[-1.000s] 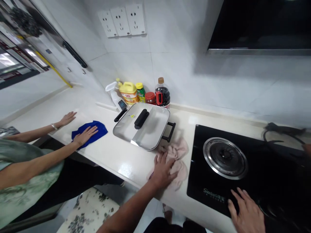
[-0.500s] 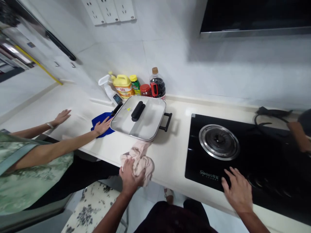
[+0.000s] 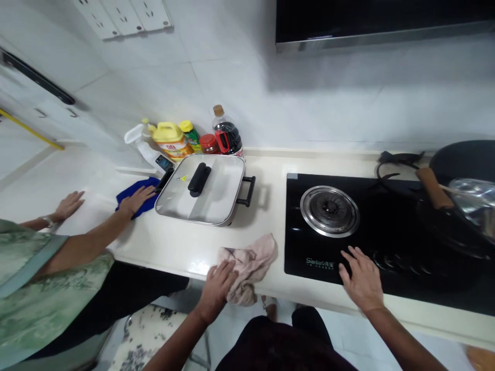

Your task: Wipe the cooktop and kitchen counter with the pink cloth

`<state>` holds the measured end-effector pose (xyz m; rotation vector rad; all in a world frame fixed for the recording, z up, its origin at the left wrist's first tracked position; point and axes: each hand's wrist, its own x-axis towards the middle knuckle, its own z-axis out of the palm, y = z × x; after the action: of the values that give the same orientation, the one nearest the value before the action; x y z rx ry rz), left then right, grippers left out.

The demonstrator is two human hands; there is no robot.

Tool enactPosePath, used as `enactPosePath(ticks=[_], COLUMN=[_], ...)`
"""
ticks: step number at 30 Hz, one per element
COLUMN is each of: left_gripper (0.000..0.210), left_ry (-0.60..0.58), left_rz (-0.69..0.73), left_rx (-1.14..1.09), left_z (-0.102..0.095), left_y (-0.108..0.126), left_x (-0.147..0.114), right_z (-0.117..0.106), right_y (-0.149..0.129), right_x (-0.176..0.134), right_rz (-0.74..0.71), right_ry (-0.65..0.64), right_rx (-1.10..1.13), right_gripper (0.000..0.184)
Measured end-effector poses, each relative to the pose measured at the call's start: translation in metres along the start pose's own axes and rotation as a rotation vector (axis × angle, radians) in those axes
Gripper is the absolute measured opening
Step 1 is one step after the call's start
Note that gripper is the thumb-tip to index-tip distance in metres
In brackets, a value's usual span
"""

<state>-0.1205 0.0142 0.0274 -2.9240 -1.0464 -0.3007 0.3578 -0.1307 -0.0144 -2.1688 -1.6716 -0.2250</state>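
Since the pink cloth (image 3: 253, 263) sits bunched at the front edge of the counter (image 3: 270, 211), left of the hob (image 3: 386, 216), my left hand (image 3: 217, 287) overlaps its left side, can't tell if gripping, while my right hand (image 3: 362, 278) rests fingers spread, probably bracing there

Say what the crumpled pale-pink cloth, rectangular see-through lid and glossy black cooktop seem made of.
Crumpled pale-pink cloth: soft, matte fabric, from its loose folds; fibre unclear.
Rectangular see-through lid: probably smooth glass, since a pale interior seems to show through; shiny silvery rim, likely metal.
Glossy black cooktop: probably glass, given its smooth, reflective sheen.
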Motion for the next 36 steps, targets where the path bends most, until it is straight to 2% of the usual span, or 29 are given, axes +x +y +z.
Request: enactPosePath(ticks=[3, 6, 9, 12, 14, 16, 20, 21, 23, 25, 26, 28, 31, 32, 34, 36], left_gripper=[0.032, 0.032, 0.032, 0.035, 0.036, 0.034, 0.030, 0.029, 0.030, 0.036, 0.041, 0.054, 0.071, 0.078, 0.083, 0.071], left_ry=[0.027, 0.084, 0.091, 0.032, -0.015, -0.053, -0.123, -0.133, -0.150, -0.155, -0.158, -0.209, -0.311, -0.290, -0.130, 0.064], left_rz=[-0.048, -0.090, -0.081, 0.052, 0.096, 0.090, 0.000, -0.076, -0.319, -0.542, -0.610, -0.634, -0.586, -0.590, -0.601, -0.555], left_rx=[0.089, 0.137, 0.097, 0.006, -0.073, -0.203, -0.562, -0.655, -0.875, -1.058, -1.129, -1.300, -1.552, -1.535, -1.313, -1.037], left_z=[-0.006, 0.003, 0.021, 0.037, 0.040, 0.036, 0.008, -0.002, -0.019, -0.032, -0.036, -0.038, -0.026, -0.019, -0.002, 0.015], left_y=[-0.029, -0.030, 0.008, 0.064, 0.094, 0.110, 0.103, 0.098, 0.089, 0.084, 0.083, 0.086, 0.094, 0.096, 0.093, 0.082], left_x=[-0.017, -0.017, 0.007, 0.041, 0.059, 0.070, 0.081, 0.086, 0.098, 0.117, 0.128, 0.153, 0.186, 0.194, 0.199, 0.193], right_z=[-0.002, -0.004, -0.005, -0.005, -0.004, -0.003, -0.008, -0.011, -0.019, -0.028, -0.033, -0.042, -0.054, -0.058, -0.063, -0.065], right_y=[-0.003, -0.007, -0.009, -0.009, -0.009, -0.008, -0.014, -0.018, -0.030, -0.045, -0.052, -0.064, -0.070, -0.069, -0.069, -0.073], right_x=[0.003, 0.005, 0.006, 0.006, 0.005, 0.006, 0.013, 0.017, 0.023, 0.030, 0.034, 0.041, 0.049, 0.052, 0.055, 0.056], right_rz=[-0.010, -0.013, -0.012, 0.001, 0.018, 0.051, 0.212, 0.267, 0.360, 0.405, 0.409, 0.405, 0.397, 0.396, 0.394, 0.378], right_ry=[0.011, 0.012, 0.010, -0.001, -0.010, -0.014, 0.039, 0.050, 0.048, 0.027, 0.021, 0.031, 0.128, 0.177, 0.251, 0.271], right_rx=[-0.032, -0.062, -0.068, -0.050, -0.019, 0.044, 0.290, 0.367, 0.528, 0.677, 0.733, 0.796, 0.779, 0.751, 0.671, 0.579], right_gripper=[0.041, 0.039, 0.038, 0.039, 0.039, 0.040, 0.038, 0.038, 0.036, 0.034, 0.032, 0.030, 0.028, 0.028, 0.029, 0.031])
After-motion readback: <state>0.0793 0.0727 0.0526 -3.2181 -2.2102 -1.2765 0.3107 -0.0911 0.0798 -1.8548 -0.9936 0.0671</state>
